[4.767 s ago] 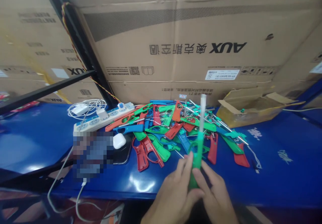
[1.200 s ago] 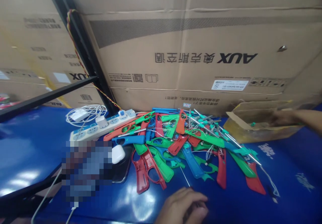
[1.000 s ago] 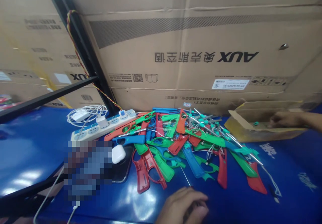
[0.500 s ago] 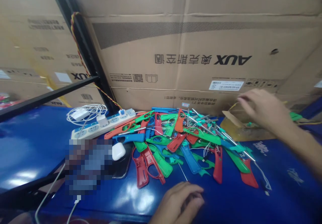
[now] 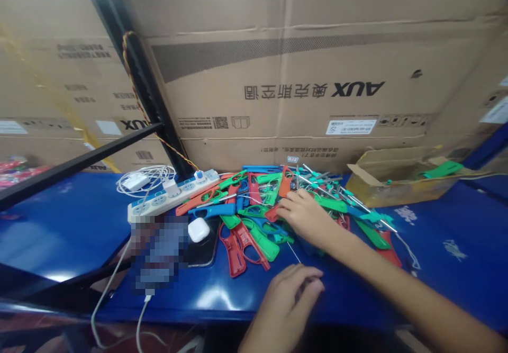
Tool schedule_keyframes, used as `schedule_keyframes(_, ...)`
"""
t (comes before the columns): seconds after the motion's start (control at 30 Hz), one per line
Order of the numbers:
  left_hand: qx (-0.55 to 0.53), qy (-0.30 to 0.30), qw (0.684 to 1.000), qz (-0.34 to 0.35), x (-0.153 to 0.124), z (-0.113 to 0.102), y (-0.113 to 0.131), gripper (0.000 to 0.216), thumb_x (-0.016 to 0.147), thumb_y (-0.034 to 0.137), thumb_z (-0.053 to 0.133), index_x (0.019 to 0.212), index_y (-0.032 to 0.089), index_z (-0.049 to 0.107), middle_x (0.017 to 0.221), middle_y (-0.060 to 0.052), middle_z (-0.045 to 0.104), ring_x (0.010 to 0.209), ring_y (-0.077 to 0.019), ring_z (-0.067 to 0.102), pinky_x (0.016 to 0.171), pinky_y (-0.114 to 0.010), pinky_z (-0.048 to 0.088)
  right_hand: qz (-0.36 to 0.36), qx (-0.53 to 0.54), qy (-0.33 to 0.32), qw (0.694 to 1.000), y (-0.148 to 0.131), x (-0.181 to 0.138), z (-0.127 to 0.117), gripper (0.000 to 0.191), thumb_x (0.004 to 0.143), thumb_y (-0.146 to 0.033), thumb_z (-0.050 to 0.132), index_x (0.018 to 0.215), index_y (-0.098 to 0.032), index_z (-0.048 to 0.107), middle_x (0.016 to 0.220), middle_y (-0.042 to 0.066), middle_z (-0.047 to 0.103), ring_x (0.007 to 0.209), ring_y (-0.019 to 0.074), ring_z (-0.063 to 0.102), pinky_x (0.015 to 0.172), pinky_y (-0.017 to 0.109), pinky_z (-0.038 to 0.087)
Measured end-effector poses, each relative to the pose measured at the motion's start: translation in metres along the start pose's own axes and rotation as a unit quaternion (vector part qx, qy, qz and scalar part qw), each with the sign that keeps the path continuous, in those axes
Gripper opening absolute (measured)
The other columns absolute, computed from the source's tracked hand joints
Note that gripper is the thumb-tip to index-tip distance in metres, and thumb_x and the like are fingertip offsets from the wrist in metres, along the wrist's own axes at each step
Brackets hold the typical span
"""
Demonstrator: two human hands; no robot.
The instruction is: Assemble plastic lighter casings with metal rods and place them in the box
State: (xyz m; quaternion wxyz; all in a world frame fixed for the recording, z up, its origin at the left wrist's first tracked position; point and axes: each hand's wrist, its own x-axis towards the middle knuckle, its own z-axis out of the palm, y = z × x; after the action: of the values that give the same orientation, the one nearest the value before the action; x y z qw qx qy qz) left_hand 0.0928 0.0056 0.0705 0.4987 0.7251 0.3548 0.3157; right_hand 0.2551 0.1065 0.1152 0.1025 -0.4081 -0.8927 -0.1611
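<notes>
My right hand reaches over the pile of gas-lighter parts, fingers bent and a little apart. Its fingertips are at a red lighter shell beside an orange one; I see no firm grip. Low in the middle, my left hand is curled, thumb near the forefinger. What it holds, if anything, is hidden. A thin metal rod runs from the pile to its edge; whether it is held I cannot tell. Green shells, blue shells and metal lighter tubes lie heaped together.
A small cardboard box with a green piece on it stands at the right. At the left are a white power strip, coiled cable, a white earphone case and a dark phone. Large cartons line the back.
My right hand has come from above the cardboard box, left and nearer, to the lighter pile. The left hand keeps its curled shape. The view has shifted slightly.
</notes>
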Motion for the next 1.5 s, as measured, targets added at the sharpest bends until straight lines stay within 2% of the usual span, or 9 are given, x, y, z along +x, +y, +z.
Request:
schedule_keyframes(0.2, 0.01, 0.002, 1.0, 0.005, -0.001, 0.0, 0.003, 0.026, 0.106, 0.035, 0.052, 0.118, 0.026, 0.074, 0.109, -0.004, 0.076, 0.106, -0.0207, 0.068, 0.1, -0.033, 0.051, -0.035, 0.079, -0.011, 0.996, 0.015, -0.008, -0.001, 0.044, 0.09, -0.01, 0.063, 0.132, -0.022, 0.065, 0.133, 0.007, 0.069, 0.107, 0.0193, 0.065, 0.088, 0.034, 0.049)
schedule_keyframes(0.37, 0.03, -0.01, 0.999, 0.016, -0.003, 0.001, 0.003, 0.027, 0.107, 0.036, 0.052, 0.122, 0.027, 0.072, 0.115, -0.004, 0.075, 0.111, -0.0221, 0.067, 0.105, -0.036, 0.049, -0.01, 0.137, 0.02, 0.99, 0.029, 0.001, -0.002, 0.034, 0.093, -0.007, 0.053, 0.116, -0.022, 0.073, 0.108, 0.004, 0.078, 0.095, 0.0188, 0.068, 0.088, 0.036, 0.047)
schedule_keyframes(0.53, 0.04, 0.006, 0.999, -0.004, -0.005, 0.003, 0.001, 0.025, 0.106, 0.035, 0.052, 0.121, 0.029, 0.071, 0.114, -0.002, 0.075, 0.113, -0.0218, 0.066, 0.116, -0.042, 0.041, 0.109, 0.197, 0.151, 0.963, 0.05, -0.008, -0.039, 0.03, 0.098, -0.022, 0.056, 0.124, -0.023, 0.07, 0.101, 0.005, 0.079, 0.087, 0.021, 0.071, 0.082, 0.039, 0.052)
schedule_keyframes(0.6, 0.044, 0.007, 0.999, -0.005, -0.005, 0.003, 0.0, 0.025, 0.107, 0.035, 0.051, 0.121, 0.03, 0.071, 0.114, -0.002, 0.075, 0.113, -0.0221, 0.066, 0.118, -0.044, 0.039, 0.181, 0.258, 0.226, 0.922, 0.057, -0.014, -0.051, 0.03, 0.099, -0.029, 0.058, 0.127, -0.021, 0.068, 0.105, 0.007, 0.079, 0.085, 0.0211, 0.072, 0.077, 0.038, 0.055)
schedule_keyframes(0.73, 0.055, 0.005, 0.998, -0.011, -0.005, 0.004, -0.002, 0.026, 0.106, 0.037, 0.051, 0.123, 0.031, 0.07, 0.12, -0.002, 0.075, 0.121, -0.0251, 0.064, 0.119, -0.049, 0.038, 0.32, 0.458, 0.374, 0.74, 0.073, -0.021, -0.057, 0.021, 0.083, -0.032, 0.077, 0.102, -0.023, 0.073, 0.1, 0.004, 0.08, 0.069, 0.0163, 0.068, 0.065, 0.032, 0.056)
schedule_keyframes(0.83, 0.057, 0.005, 0.998, -0.01, -0.005, 0.005, -0.002, 0.026, 0.106, 0.038, 0.051, 0.123, 0.032, 0.07, 0.121, -0.001, 0.075, 0.121, -0.0248, 0.064, 0.12, -0.049, 0.037, 0.358, 0.515, 0.406, 0.665, 0.089, -0.025, -0.05, 0.022, 0.076, -0.034, 0.082, 0.093, -0.024, 0.071, 0.097, 0.003, 0.08, 0.057, 0.011, 0.059, 0.058, 0.028, 0.053)
schedule_keyframes(0.97, 0.062, 0.002, 0.998, -0.014, -0.004, 0.005, -0.001, 0.026, 0.106, 0.038, 0.051, 0.123, 0.032, 0.07, 0.122, -0.001, 0.074, 0.122, -0.0253, 0.064, 0.12, -0.05, 0.037, 0.371, 0.547, 0.4, 0.635, 0.103, -0.031, -0.037, 0.024, 0.073, -0.039, 0.081, 0.084, -0.022, 0.068, 0.091, 0.004, 0.081, 0.053, 0.0087, 0.055, 0.057, 0.024, 0.052)
schedule_keyframes(1.3, 0.067, 0.0, 0.998, -0.013, -0.005, 0.004, 0.0, 0.027, 0.107, 0.039, 0.05, 0.123, 0.031, 0.07, 0.119, -0.003, 0.074, 0.119, -0.0245, 0.064, 0.119, -0.049, 0.038, 0.38, 0.597, 0.357, 0.609, 0.106, -0.044, -0.018, 0.029, 0.064, -0.032, 0.091, 0.081, -0.019, 0.071, 0.085, 0.004, 0.081, 0.051, 0.009, 0.058, 0.052, 0.022, 0.054)
schedule_keyframes(1.5, 0.069, 0.008, 0.998, -0.011, -0.005, 0.006, -0.003, 0.026, 0.107, 0.04, 0.05, 0.123, 0.034, 0.069, 0.119, 0.0, 0.074, 0.118, -0.0228, 0.064, 0.117, -0.046, 0.039, 0.366, 0.653, 0.372, 0.548, 0.106, -0.046, -0.005, 0.029, 0.071, -0.039, 0.088, 0.082, -0.023, 0.068, 0.093, 0.003, 0.08, 0.06, 0.0104, 0.064, 0.06, 0.023, 0.06)
